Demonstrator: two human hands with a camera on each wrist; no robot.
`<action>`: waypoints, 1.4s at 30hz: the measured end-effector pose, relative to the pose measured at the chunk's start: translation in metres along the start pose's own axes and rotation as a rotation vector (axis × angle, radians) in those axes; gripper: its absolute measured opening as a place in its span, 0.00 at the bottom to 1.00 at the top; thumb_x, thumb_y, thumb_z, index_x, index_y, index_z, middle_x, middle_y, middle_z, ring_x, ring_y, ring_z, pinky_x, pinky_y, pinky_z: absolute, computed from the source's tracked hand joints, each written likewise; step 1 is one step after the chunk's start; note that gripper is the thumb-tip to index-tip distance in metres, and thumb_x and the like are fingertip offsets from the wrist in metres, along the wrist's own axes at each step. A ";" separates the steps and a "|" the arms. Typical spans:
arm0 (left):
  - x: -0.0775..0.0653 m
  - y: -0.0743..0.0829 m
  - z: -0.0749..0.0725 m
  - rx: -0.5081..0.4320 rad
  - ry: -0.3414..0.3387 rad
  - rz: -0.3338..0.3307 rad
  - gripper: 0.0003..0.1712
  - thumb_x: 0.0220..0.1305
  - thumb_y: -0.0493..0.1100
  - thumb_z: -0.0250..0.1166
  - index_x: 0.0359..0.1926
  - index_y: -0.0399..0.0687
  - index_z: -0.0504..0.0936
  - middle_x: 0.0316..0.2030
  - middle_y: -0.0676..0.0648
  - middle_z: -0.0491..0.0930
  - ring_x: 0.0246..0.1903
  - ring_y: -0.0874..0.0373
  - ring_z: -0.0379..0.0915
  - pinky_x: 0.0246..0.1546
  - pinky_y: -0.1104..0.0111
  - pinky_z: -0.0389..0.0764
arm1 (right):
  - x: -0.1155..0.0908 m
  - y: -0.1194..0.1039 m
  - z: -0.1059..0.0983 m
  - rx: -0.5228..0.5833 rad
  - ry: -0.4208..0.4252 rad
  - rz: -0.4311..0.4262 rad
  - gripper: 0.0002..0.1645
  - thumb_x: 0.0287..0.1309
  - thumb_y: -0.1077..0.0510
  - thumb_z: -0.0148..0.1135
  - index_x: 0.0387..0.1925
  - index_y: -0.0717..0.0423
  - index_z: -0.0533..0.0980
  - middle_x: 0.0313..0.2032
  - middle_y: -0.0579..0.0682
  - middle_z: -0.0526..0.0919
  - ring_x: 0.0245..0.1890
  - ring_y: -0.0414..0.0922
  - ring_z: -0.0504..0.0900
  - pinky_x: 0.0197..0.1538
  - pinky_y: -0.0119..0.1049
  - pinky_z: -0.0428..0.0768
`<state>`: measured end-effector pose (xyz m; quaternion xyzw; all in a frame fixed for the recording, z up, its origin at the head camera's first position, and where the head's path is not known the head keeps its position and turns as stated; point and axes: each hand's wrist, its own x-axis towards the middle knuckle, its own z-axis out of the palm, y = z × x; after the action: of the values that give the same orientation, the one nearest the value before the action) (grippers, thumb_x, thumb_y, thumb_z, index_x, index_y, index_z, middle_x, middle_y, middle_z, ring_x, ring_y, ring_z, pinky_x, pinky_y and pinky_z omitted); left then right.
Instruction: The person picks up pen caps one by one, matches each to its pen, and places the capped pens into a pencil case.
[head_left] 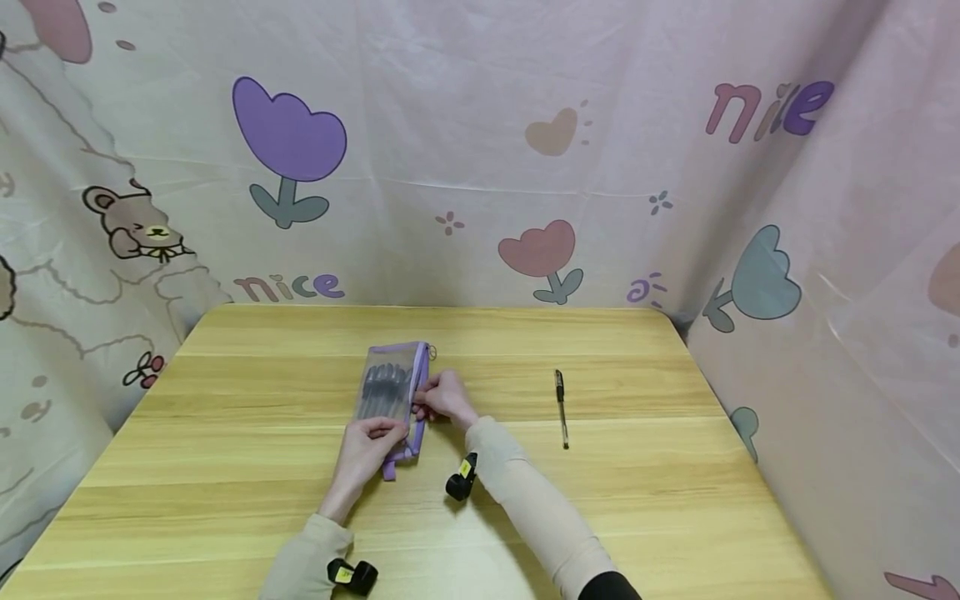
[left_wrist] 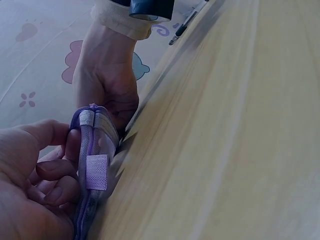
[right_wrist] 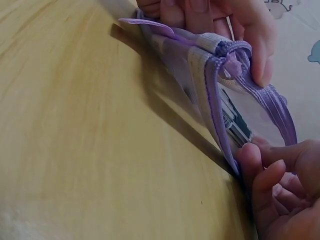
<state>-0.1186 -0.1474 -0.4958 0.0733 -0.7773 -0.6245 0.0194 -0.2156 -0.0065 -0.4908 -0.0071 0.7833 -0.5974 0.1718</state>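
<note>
A see-through pencil case with purple trim lies on the table, several dark pens showing inside it. In the right wrist view its zipper opening gapes, with the pens visible through it. My left hand pinches the purple edge near the lower end, thumb on one side. At the opening, my right hand has curled fingers gripping the zipper edge about midway along. The left wrist view shows the case end-on, its purple fabric tab beside my left fingers.
One black-capped clear pen lies on the wooden table, to the right of the case. A patterned curtain hangs behind the table and along its sides. Small black cameras sit at both wrists.
</note>
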 end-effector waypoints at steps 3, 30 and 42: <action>0.000 0.000 0.000 -0.001 0.002 0.000 0.11 0.64 0.36 0.69 0.40 0.28 0.86 0.33 0.39 0.89 0.26 0.70 0.80 0.30 0.78 0.80 | 0.000 0.001 -0.001 -0.025 -0.020 -0.028 0.05 0.60 0.68 0.65 0.33 0.70 0.85 0.25 0.63 0.88 0.12 0.36 0.76 0.15 0.24 0.70; -0.002 -0.001 -0.002 -0.016 -0.012 -0.020 0.13 0.64 0.38 0.69 0.42 0.28 0.86 0.33 0.40 0.89 0.26 0.68 0.81 0.29 0.76 0.82 | -0.066 0.052 -0.198 -0.499 0.356 0.024 0.13 0.58 0.54 0.70 0.35 0.61 0.80 0.23 0.50 0.83 0.19 0.40 0.77 0.24 0.29 0.74; -0.001 0.001 -0.001 -0.023 -0.009 -0.033 0.13 0.63 0.37 0.69 0.42 0.28 0.86 0.33 0.41 0.89 0.25 0.68 0.80 0.29 0.77 0.82 | -0.067 0.058 -0.209 -0.429 0.297 0.117 0.13 0.58 0.54 0.71 0.29 0.59 0.78 0.14 0.47 0.79 0.11 0.38 0.74 0.16 0.29 0.75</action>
<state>-0.1176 -0.1477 -0.4949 0.0829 -0.7690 -0.6338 0.0065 -0.1997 0.2195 -0.4799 0.0897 0.9076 -0.4015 0.0836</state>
